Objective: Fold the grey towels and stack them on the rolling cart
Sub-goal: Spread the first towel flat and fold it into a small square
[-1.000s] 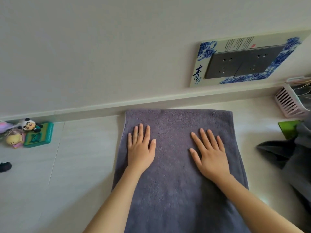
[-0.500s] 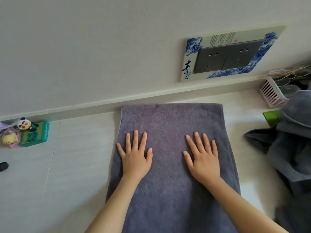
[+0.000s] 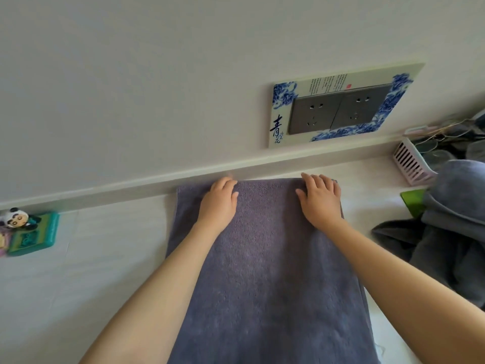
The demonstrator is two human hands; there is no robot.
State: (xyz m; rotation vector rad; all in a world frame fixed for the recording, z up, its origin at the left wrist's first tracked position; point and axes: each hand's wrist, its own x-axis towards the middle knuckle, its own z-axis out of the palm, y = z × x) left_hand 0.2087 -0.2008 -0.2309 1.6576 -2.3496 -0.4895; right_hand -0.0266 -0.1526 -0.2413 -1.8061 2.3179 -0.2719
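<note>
My left hand and right hand both lie on the far end of the grey towel, which is spread flat on the white table and runs from under my palms back toward me between my forearms. The fingers of each hand curl down over the towel's far edge, right by the ledge at the foot of the wall; I cannot tell whether they actually grip the edge or only press on it. My left hand is near the towel's far left corner, my right hand at its far right corner.

Beyond my right hand, a socket plate with a blue pattern sits on the wall. Off to the right of my right arm lies a heap of more grey towels, with a pink basket behind it. Far to the left of my left hand stands a panda toy on a green box.
</note>
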